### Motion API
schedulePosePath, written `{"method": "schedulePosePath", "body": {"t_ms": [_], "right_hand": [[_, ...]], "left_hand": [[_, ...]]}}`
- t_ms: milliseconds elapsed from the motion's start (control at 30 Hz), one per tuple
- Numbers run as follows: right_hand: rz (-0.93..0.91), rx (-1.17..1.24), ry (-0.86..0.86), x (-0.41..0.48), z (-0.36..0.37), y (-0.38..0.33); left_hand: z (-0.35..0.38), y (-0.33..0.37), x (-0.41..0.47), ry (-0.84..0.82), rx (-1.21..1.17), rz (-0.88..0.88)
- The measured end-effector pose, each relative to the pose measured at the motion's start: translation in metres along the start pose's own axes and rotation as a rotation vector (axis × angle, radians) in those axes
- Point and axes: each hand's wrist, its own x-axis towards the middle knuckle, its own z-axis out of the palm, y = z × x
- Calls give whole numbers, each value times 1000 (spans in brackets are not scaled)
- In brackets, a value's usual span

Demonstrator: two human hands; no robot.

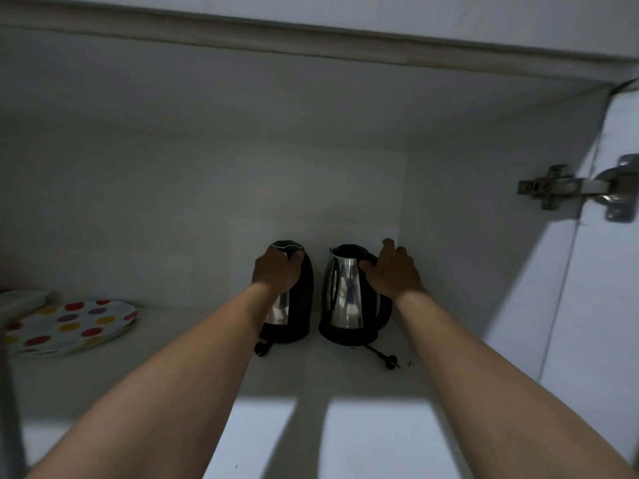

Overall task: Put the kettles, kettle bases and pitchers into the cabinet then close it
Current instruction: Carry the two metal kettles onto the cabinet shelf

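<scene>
Two steel kettles with black handles stand side by side at the back of the white cabinet shelf (193, 368), each on a black base. My left hand (276, 271) is wrapped around the top of the left kettle (294, 305). My right hand (392, 271) grips the handle of the right kettle (344, 292). The left base (287, 335) and right base (345, 337) touch the shelf. A black plug (390, 361) on its cord lies in front of the right base. Another plug (261, 349) lies by the left base. No pitcher is in view.
A plate with coloured dots (69, 324) lies on the shelf at the left, with a white dish (24, 299) behind it. The open cabinet door (619, 305) hangs at the right on a metal hinge (570, 188). The cabinet's right wall (484, 236) is close to the right kettle.
</scene>
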Motion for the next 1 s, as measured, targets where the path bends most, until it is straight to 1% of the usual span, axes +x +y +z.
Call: {"method": "schedulePosePath", "body": {"t_ms": [100,200,300,400,533,767,1000], "right_hand": [[-14,-37,-13,-29,-18,-20],[-15,-80,-28,-61,-34,-39],[-39,-95,-7,-100,-47,-56],[-46,-83,-32,-136,-53,-69],[-72,-93,-66,-184,-64,-83],[-111,-142,-79,-256,-92,-105],[-198,-142,-115,-342,-112,-129]], "left_hand": [[-33,3,-29,-10,23,44],[-61,3,-62,-4,53,124],[-85,-7,-96,-5,106,187],[-105,-14,-130,-55,139,210],[-134,-19,-179,-84,214,259],[-187,-32,-253,-51,291,289],[-235,-48,-350,0,372,265]]}}
